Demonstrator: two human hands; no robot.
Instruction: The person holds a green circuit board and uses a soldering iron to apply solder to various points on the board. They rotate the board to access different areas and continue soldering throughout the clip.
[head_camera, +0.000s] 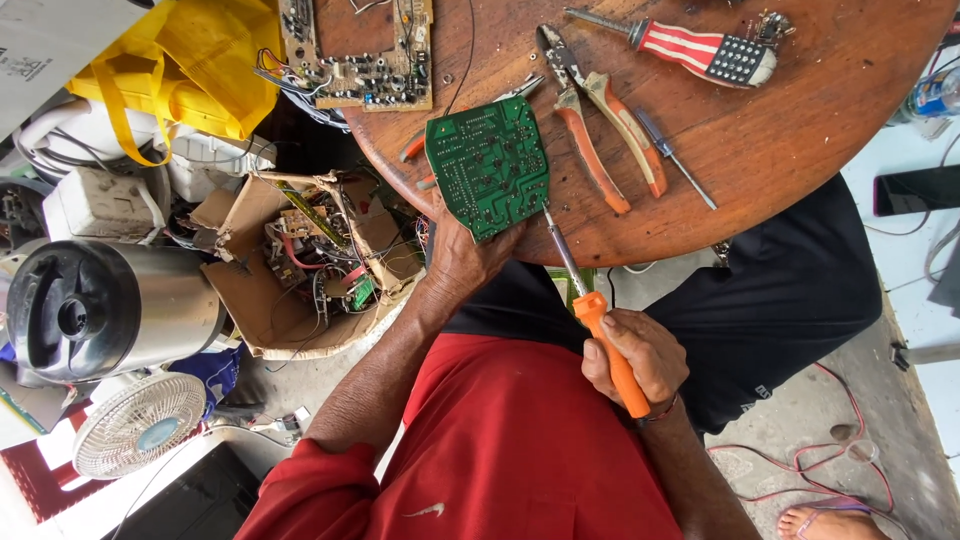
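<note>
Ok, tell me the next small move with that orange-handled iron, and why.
Probably ease the tip a little further onto the green circuit board. The right hand grips the soldering iron with its tip just at the board's lower edge, and the left hand props the board tilted on the wooden table, solder side up.

My shirt (500, 450): red, loose, the sleeve (300, 490) pushed up and bunched above my left elbow. Small pale mark low on the front of the cloth. Forearms bare below. Thin red band (660, 412) round my right wrist. Black shorts (790, 300), a tiny light mark near the hem. My left hand (462, 262) and right hand (640, 362) bare, no gloves. One bare foot (830, 522) in a sandal strap, lower right.
</note>
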